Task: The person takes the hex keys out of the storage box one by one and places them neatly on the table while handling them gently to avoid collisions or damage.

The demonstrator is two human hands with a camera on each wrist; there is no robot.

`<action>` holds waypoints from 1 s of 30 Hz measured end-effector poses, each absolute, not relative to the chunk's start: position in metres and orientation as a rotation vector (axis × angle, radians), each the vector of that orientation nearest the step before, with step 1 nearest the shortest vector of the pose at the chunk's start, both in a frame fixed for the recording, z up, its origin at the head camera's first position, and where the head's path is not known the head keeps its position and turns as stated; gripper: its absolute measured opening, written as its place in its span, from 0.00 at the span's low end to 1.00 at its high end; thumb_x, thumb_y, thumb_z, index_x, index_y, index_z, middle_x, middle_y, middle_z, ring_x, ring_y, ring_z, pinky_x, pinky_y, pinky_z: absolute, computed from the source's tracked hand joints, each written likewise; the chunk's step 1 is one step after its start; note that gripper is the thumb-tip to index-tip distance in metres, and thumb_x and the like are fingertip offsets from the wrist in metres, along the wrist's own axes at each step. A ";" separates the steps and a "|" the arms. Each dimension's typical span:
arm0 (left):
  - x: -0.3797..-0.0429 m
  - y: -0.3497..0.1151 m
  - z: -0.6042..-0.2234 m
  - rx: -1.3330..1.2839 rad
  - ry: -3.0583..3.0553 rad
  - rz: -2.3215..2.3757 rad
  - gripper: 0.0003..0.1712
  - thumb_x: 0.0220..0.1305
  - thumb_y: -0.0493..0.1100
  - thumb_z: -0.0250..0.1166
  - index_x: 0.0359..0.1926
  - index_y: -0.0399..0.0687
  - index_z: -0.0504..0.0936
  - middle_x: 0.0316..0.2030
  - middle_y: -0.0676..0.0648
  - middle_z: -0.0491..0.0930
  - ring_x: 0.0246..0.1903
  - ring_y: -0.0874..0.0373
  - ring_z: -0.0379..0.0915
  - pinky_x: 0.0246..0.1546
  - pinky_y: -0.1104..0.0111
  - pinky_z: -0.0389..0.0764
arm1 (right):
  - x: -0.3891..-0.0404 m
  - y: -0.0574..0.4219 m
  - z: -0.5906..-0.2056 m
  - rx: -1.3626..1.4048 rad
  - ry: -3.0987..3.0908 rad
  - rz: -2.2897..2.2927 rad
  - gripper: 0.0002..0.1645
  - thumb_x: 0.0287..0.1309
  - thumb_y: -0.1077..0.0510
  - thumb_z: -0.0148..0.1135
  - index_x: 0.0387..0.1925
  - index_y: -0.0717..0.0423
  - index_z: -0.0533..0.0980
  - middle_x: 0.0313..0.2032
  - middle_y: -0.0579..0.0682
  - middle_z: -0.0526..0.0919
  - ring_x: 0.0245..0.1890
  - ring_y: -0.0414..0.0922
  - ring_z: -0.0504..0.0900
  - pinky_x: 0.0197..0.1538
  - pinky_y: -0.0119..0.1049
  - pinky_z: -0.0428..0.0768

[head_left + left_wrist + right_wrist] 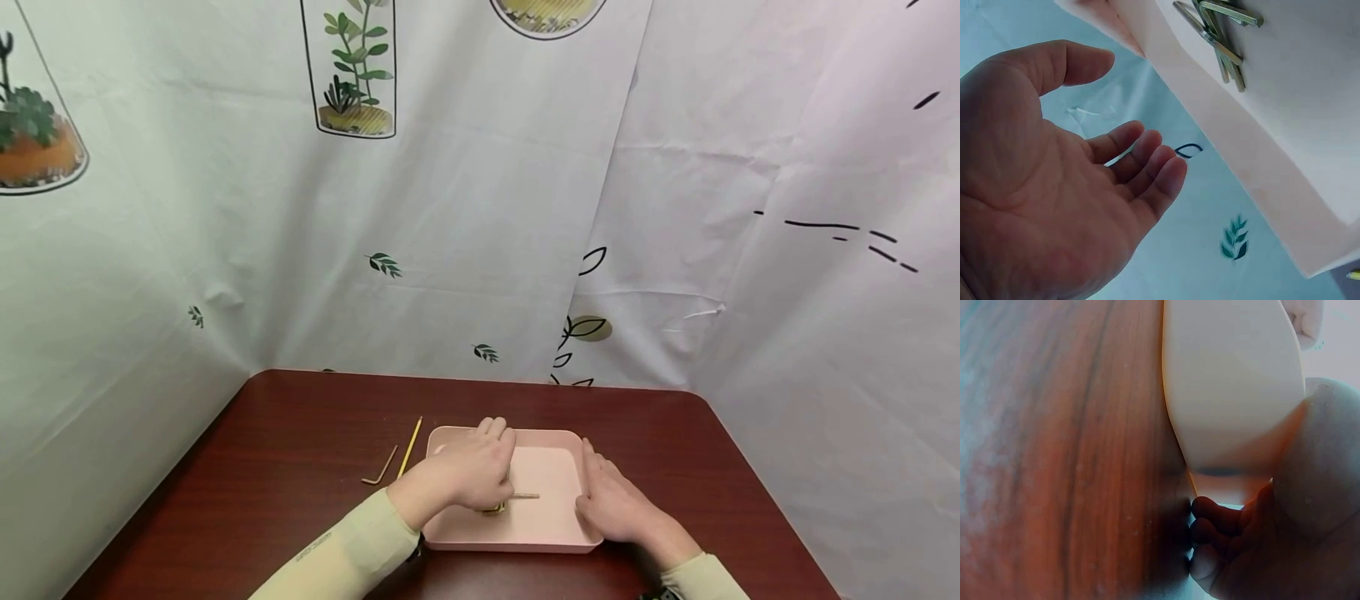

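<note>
A shallow pink tray (551,467) lies on the table, with several metal hex keys (1219,44) heaped in it. In the head view, the long arm of one hex key (525,496) sticks out to the right of my left hand, which hides much of the pile. My left hand (477,467) is over the tray, its fingers loosely bent and nothing held in the left wrist view. At the tray's right side, my right hand (617,504) grips the wall, thumb at the inner side and fingers curled against the outside near the tabletop.
Left of the tray, one L-shaped hex key (382,468) lies on the dark red-brown table (300,433). Beside it is a thin yellow pencil-like stick (410,446). A white printed cloth (450,208) hangs behind the table and along its sides.
</note>
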State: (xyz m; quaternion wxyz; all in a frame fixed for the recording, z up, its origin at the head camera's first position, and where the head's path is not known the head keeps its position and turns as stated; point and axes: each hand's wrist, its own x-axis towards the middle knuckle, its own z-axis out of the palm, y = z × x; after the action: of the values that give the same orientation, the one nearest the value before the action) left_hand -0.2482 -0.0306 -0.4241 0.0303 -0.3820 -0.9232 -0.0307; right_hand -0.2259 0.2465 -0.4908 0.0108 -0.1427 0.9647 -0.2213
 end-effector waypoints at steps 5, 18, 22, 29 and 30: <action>-0.247 -0.028 -0.423 -1.192 -2.831 -0.044 0.17 0.61 0.46 0.68 0.45 0.47 0.71 0.39 0.51 0.64 0.40 0.56 0.60 0.45 0.66 0.73 | -0.225 0.247 -0.490 -0.446 3.017 -0.687 0.54 0.63 0.65 0.63 0.82 0.83 0.49 0.77 0.80 0.63 0.79 0.71 0.65 0.77 0.65 0.66; -0.248 -0.022 -0.417 -1.227 -2.828 0.119 0.20 0.66 0.51 0.71 0.48 0.47 0.73 0.40 0.51 0.66 0.41 0.56 0.61 0.47 0.68 0.73 | -0.225 0.246 -0.489 -0.457 3.016 -0.689 0.54 0.63 0.65 0.63 0.82 0.83 0.49 0.77 0.80 0.64 0.78 0.70 0.66 0.77 0.65 0.67; -0.249 -0.018 -0.414 -1.252 -2.851 0.113 0.19 0.67 0.51 0.70 0.48 0.47 0.73 0.40 0.51 0.65 0.40 0.57 0.60 0.46 0.69 0.72 | -0.225 0.246 -0.489 -0.450 3.016 -0.694 0.54 0.63 0.65 0.63 0.82 0.82 0.49 0.77 0.80 0.64 0.78 0.70 0.66 0.77 0.65 0.67; -0.257 -0.012 -0.419 -1.267 -2.911 0.070 0.19 0.67 0.51 0.68 0.50 0.46 0.74 0.41 0.51 0.66 0.42 0.57 0.61 0.48 0.68 0.72 | -0.223 0.246 -0.489 -0.444 3.007 -0.714 0.54 0.63 0.65 0.63 0.82 0.82 0.49 0.77 0.81 0.63 0.79 0.72 0.64 0.78 0.66 0.65; -0.258 -0.011 -0.420 -1.264 -2.924 0.059 0.20 0.67 0.51 0.68 0.51 0.45 0.75 0.41 0.51 0.66 0.42 0.57 0.62 0.48 0.68 0.72 | -0.223 0.245 -0.489 -0.444 3.007 -0.715 0.54 0.63 0.65 0.63 0.82 0.82 0.49 0.77 0.81 0.63 0.79 0.72 0.64 0.78 0.66 0.65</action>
State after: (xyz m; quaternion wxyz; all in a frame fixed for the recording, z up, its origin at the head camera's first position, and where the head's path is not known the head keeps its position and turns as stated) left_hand -0.2581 -0.0114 -0.4199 -0.0224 -0.3967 -0.9175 0.0186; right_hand -0.2233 0.2455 -0.4891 0.0095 -0.1421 0.9630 -0.2289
